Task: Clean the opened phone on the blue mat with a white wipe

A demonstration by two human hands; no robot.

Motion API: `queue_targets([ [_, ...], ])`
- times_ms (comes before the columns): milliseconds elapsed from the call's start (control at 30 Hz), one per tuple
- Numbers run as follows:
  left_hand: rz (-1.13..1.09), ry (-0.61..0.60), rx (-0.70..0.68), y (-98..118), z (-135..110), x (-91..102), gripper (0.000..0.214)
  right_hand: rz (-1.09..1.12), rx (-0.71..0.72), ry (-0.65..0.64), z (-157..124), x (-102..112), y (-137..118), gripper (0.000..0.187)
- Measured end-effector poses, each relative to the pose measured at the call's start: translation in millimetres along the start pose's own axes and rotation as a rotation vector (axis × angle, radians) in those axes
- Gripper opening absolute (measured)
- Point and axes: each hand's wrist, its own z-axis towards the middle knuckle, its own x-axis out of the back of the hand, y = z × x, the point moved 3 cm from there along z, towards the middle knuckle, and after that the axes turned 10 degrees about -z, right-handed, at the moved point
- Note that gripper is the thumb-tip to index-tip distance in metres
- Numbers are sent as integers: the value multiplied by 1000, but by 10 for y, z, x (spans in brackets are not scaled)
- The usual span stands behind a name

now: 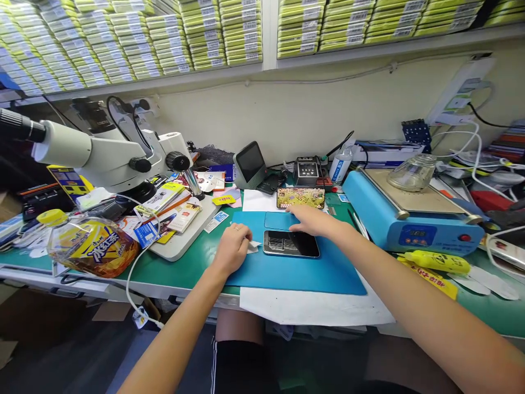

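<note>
My left hand (233, 247) is closed at the left part of the blue mat (262, 276), its fingertips on a small white piece (253, 247) that looks like paper or cloth. Beside it, a phone (291, 244) lies flat with its dark screen up, showing white reflections. My right hand (308, 220) reaches over the mat with thumb and index finger apart. Its index finger is at the lower edge of a second phone (301, 197), propped sideways with a colourful game picture lit. Under that hand lies a thin, dark-edged rectangular panel (275, 220), partly covered.
Left stand a microscope (102, 150) and a large bottle of tea (92, 243). A blue heating machine (410, 219) bearing a glass jar (412, 172) stands right, near a yellow tube (437, 261). Behind are a small display (250, 164) and a black control box (307, 171).
</note>
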Motion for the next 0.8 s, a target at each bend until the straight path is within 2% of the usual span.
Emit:
queue_targets([
  [233,-26,33,14,-23,9,12,23,-41,-44,19,75,49,17,56],
  [433,-48,57,13,-46,8,26,22,15,84,162,-42,234,-49,15],
  [533,-60,54,-1,-7,-4,31,18,33,107,202,-186,291,-111,13],
  [600,-66,43,-19,39,-19,37,16,44,118,277,-333,282,-166,16],
  [700,-67,12,-71,111,-47,47,17,12,190,486,-602,176,-266,23],
  [800,-77,-46,-147,180,-85,45,33,-101,314,671,-864,-14,-375,27],
])
